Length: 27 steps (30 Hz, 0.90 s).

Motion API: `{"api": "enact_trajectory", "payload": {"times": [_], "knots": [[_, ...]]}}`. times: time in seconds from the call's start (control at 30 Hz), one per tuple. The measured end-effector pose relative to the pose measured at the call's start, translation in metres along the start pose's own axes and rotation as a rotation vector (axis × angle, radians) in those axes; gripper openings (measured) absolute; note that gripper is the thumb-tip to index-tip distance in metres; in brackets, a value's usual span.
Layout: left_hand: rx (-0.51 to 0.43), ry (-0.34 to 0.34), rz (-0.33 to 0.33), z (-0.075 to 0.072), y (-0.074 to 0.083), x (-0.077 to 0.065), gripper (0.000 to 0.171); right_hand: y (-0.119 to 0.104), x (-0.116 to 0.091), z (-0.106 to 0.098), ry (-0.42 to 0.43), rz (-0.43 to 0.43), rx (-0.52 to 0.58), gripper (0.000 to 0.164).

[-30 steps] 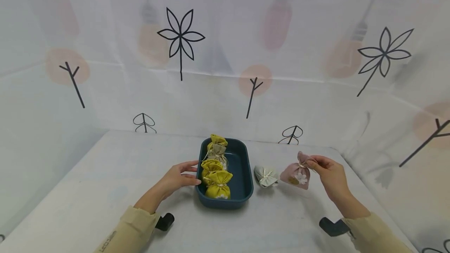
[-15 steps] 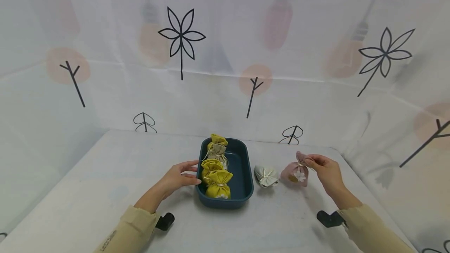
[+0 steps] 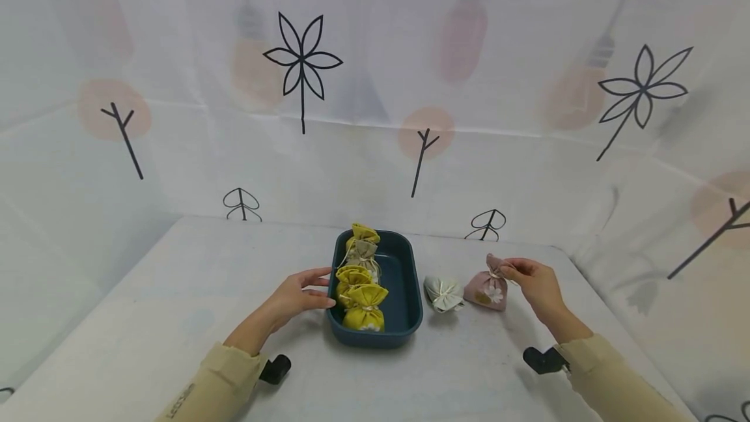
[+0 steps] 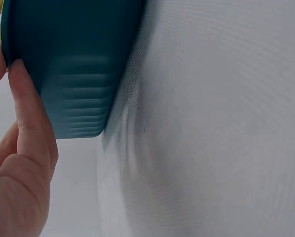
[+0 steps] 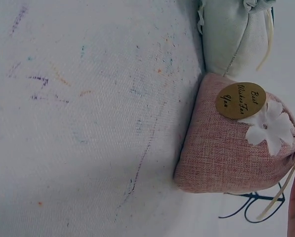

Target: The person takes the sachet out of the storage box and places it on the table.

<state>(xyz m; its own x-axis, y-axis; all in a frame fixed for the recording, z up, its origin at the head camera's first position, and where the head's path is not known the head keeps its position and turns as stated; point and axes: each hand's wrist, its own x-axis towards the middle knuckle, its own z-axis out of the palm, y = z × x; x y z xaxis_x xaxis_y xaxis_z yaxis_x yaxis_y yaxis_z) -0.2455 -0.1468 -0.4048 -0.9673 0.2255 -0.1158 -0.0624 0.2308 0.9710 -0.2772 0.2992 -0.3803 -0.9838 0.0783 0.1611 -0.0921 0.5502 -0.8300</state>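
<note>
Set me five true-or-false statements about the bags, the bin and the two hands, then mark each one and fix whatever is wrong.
1. The right hand holds the pink bag by its gathered top. True.

2. The left hand grips the pale green bag. False: it touches the left side of the dark blue bin.

3. The pale green bag lies between the bin and the pink bag. True.

4. Every bag visible in the bin is yellow. False: three yellow bags show, along with one beige bag.

5. The tag on the pink bag reads "Best Wishes For You". True.
</note>
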Motion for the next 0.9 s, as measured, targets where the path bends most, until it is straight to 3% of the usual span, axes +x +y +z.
{"api": "enact_trajectory", "payload": {"times": [0.23, 0.6, 0.9], "knots": [[0.008, 0.014, -0.009, 0.0, 0.001, 0.001, 0.071, 0.003, -0.001, -0.002, -0.028, 0.024, 0.036, 0.052], [0.002, 0.007, -0.01, 0.0, -0.001, 0.002, 0.071, 0.009, -0.006, -0.012, -0.028, 0.031, -0.002, 0.062], [0.008, 0.009, -0.007, 0.001, 0.0, 0.001, 0.072, 0.011, -0.013, -0.022, 0.026, 0.033, -0.066, 0.061]]}}
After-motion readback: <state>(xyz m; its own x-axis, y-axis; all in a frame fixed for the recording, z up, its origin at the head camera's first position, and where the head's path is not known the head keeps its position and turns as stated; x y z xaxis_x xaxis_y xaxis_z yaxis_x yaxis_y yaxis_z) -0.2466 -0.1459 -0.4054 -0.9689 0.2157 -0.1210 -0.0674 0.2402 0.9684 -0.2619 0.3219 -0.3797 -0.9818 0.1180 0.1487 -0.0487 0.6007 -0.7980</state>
